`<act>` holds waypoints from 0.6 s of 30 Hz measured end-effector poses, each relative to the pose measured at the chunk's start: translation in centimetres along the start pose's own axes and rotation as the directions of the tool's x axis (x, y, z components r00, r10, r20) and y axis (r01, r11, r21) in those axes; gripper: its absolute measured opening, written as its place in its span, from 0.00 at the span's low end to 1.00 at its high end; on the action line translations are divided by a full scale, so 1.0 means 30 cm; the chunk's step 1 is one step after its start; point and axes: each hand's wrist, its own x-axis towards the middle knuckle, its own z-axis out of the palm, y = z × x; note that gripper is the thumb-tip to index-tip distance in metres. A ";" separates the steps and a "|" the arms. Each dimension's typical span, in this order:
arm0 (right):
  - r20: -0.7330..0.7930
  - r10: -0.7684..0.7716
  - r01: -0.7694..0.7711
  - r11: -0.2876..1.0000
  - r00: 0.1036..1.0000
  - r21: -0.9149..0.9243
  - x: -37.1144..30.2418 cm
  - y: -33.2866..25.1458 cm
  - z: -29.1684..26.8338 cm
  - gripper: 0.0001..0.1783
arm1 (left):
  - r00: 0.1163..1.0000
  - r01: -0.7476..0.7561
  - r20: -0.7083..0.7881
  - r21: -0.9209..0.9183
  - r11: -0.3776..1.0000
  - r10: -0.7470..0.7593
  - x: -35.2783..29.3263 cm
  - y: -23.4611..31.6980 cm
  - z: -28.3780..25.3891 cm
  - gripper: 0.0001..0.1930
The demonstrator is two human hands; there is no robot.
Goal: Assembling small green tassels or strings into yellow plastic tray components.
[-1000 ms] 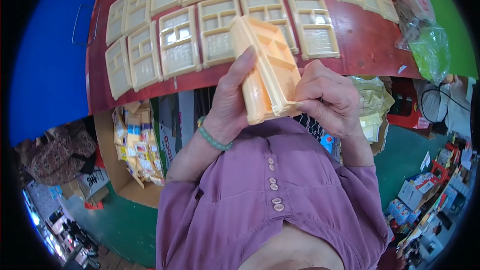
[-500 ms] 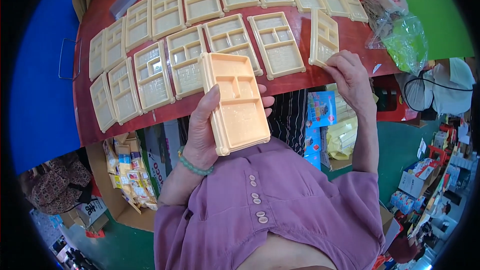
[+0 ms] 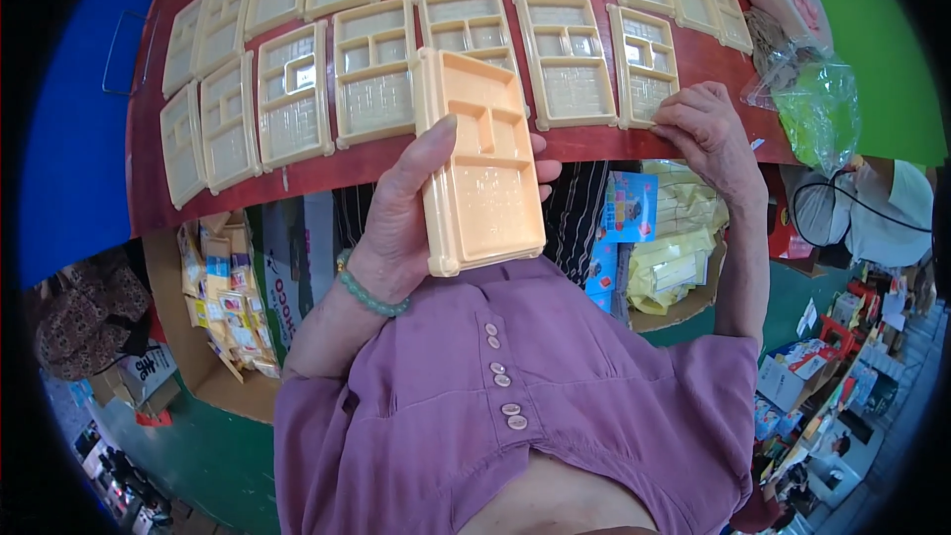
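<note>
Trays lay in two rows across the red table (image 3: pixel 693 144), pale cream ones with several compartments each, set side by side from the left end to the right, the far row running off the top of the head view. My left hand (image 3: pixel 401 213) held a stack of orange trays (image 3: pixel 480 163) above the near edge of the table, just in front of my chest; the thumb pressed on the stack's left rim, the fingers went under it and their tips showed past its right edge, so that grip was closed firmly on the stack. The stack stood lengthwise, its far end over the near row of cream trays and its near end over my purple buttoned shirt (image 3: pixel 555 386). A green bead bracelet (image 3: pixel 369 292) sat on that wrist.

My right hand (image 3: pixel 708 129) rested palm down at the near right part of the table, fingers flat and spread a little, their tips touching the near end of a cream tray (image 3: pixel 644 64), the last one on the right in the near row. That grip held nothing; it only lay on the tray's edge.

To the far right of this hand a clear bag with green contents (image 3: pixel 817 114) sat at the table's corner. Below the table edge, boxes of coloured packets (image 3: pixel 223 302) stood on the left, and yellow wrapped packs (image 3: pixel 679 258) lay under my right forearm.
</note>
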 end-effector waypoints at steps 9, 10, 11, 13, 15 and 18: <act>0.016 -0.067 0.068 0.998 0.998 -0.014 0.040 0.031 0.001 0.07 | 0.998 0.027 0.059 -0.087 0.996 -0.022 0.041 -0.009 -0.027 0.34; 0.014 -0.071 0.071 0.997 0.997 -0.009 0.041 0.033 0.000 0.07 | 0.998 0.024 0.054 -0.084 0.996 -0.019 0.047 -0.011 -0.031 0.34; 0.018 -0.051 0.051 0.999 0.999 -0.001 0.040 0.032 -0.001 0.08 | 0.998 0.028 0.062 -0.100 0.995 -0.022 0.052 -0.013 -0.034 0.34; 0.019 -0.032 0.032 0.999 0.999 0.010 0.037 0.022 -0.004 0.09 | 0.998 0.026 0.065 -0.105 0.994 -0.019 0.059 -0.013 -0.033 0.34; 0.006 0.050 -0.051 0.998 0.999 0.032 0.029 0.008 -0.015 0.11 | 0.997 0.029 0.074 -0.104 0.994 -0.021 0.068 -0.010 -0.028 0.35; -0.095 0.045 -0.039 0.997 0.995 0.061 0.028 -0.042 -0.017 0.13 | 0.996 0.019 0.090 -0.093 0.996 -0.010 0.087 -0.010 -0.030 0.35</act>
